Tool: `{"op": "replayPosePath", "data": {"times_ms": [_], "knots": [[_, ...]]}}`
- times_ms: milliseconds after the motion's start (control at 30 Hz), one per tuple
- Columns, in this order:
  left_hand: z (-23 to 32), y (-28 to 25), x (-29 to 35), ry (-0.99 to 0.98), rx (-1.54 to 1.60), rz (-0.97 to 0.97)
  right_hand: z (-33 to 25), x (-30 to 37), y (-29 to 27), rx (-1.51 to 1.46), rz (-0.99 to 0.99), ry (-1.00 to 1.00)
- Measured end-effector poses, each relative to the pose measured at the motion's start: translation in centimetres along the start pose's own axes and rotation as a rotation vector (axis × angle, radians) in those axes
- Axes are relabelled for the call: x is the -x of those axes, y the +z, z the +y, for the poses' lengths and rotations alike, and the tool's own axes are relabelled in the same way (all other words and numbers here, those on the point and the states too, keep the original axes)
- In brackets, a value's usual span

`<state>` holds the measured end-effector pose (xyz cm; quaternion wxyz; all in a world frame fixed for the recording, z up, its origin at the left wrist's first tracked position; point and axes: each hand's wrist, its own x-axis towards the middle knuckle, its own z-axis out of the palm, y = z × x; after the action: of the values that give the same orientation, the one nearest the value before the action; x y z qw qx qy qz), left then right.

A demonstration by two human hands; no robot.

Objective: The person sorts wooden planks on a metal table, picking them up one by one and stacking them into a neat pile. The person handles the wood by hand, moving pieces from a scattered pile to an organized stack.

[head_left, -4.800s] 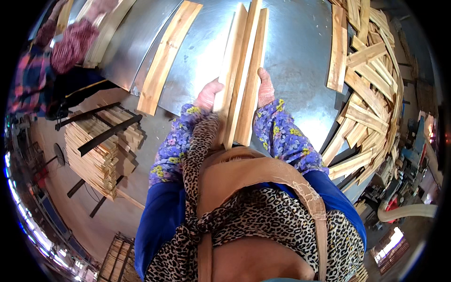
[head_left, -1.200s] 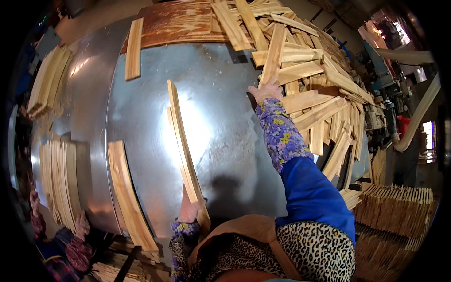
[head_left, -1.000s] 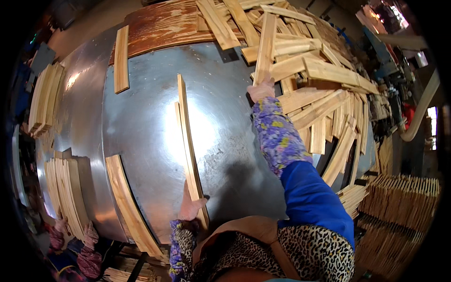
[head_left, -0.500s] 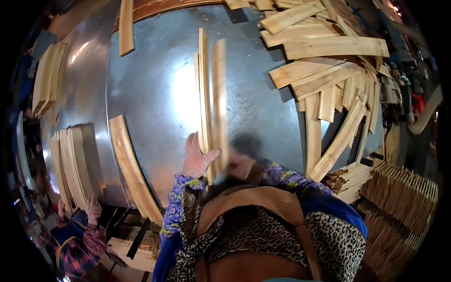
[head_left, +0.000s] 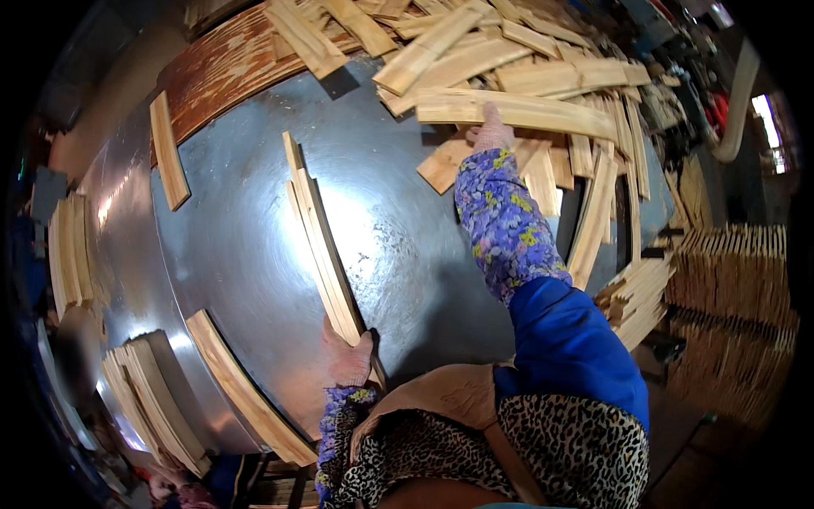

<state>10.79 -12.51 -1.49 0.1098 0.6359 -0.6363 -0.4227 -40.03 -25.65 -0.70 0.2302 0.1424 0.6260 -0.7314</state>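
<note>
my left hand (head_left: 346, 356) clamps the near end of a few stacked wood strips (head_left: 320, 242), fingers closed, steadying them on the metal table (head_left: 407, 254). farther out, my right hand (head_left: 492, 131) presses a long strip (head_left: 517, 110) in the pile (head_left: 543, 76); finger spread unclear.

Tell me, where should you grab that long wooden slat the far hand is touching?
Probably at the near long edge of the long slat, around its middle where the right hand already rests. It lies flat atop the pile, so its edge is exposed and a middle grip should balance its length.
</note>
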Motion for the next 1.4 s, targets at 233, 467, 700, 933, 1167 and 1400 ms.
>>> {"op": "replayPosePath", "data": {"times_ms": [233,467,700,933,1167,1400], "knots": [[2.9,-2.7,1.2,0.073,0.077,-0.07,12.6,17.7,-15.8,0.605,-0.754,-0.165],[2.2,-2.7,5.6,0.078,0.005,-0.043,19.1,32.6,-21.5,1.36,-1.767,-0.21],[-3.8,-2.2,2.8,0.052,0.156,-0.094,19.4,31.5,-17.0,1.296,-1.302,0.136],[-6.3,-3.5,2.5,0.011,0.407,-0.181,18.7,34.0,-15.7,1.248,-1.324,0.175],[-13.0,-4.7,4.1,-0.198,0.148,0.075,20.6,36.8,-15.9,1.198,-1.18,0.148],[-7.7,-11.7,8.0,0.372,-0.576,0.367,14.3,36.7,-16.2,1.16,-1.176,-0.215]]}}
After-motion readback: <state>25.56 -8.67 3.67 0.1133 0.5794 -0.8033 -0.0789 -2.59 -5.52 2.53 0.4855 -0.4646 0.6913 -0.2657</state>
